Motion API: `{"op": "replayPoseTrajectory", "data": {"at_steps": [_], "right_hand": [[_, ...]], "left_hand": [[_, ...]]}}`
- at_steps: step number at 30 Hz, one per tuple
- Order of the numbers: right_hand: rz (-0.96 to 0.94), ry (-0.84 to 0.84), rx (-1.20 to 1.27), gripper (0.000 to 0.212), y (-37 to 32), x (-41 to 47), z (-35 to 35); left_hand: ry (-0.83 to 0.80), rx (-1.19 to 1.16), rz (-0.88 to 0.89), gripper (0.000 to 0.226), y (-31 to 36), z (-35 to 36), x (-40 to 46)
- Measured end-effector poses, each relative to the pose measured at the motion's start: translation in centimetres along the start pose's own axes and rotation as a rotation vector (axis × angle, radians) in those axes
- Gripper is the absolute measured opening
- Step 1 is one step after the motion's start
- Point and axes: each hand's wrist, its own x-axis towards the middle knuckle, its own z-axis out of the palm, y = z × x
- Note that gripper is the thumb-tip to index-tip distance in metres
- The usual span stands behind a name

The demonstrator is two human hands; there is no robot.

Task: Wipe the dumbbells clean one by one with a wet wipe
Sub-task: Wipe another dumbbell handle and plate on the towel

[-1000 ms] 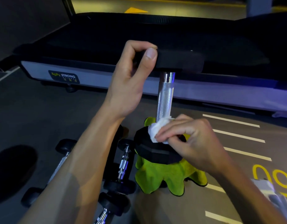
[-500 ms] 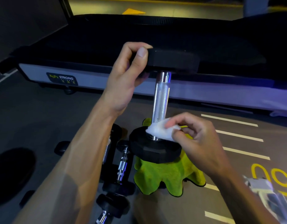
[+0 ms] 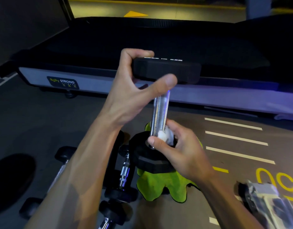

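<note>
Dumbbell upright on its lower head atop green cloth, left hand gripping the upper head, right hand pinching wet wipe at the handle base, wipe mostly hidden by fingers; open floor lies right of right hand.

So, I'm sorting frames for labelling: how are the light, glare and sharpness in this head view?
Head view: dim, with a violet cast along the grey treadmill edge; bright glints streak the knurled chrome dumbbell handle; the white wet wipe in the right hand is nearly blown out; the crinkled silver packet at the lower right is smeared; wide-angle bending bows the treadmill.
</note>
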Motion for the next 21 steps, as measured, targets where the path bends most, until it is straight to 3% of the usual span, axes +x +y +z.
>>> {"op": "replayPoseTrajectory", "data": {"at_steps": [3,11,16,21], "right_hand": [[0.031,0.022,0.041,0.030,0.5,0.2,0.1],[0.055,0.082,0.223,0.026,1.1,-0.7,0.0],[0.084,0.137,0.073,0.025,-0.3,-2.5,-1.1],[0.112,0.238,-0.150,0.019,-1.2,-3.2,-1.8]], "left_hand": [[0.033,0.102,-0.016,0.075,0.5,0.8,-0.3],[0.088,-0.003,0.104,0.072,1.5,2.7,-0.7],[0.051,-0.139,0.120,0.067,1.3,2.9,-0.8],[-0.105,-0.304,0.089,0.069,0.3,2.6,-0.8]]}}
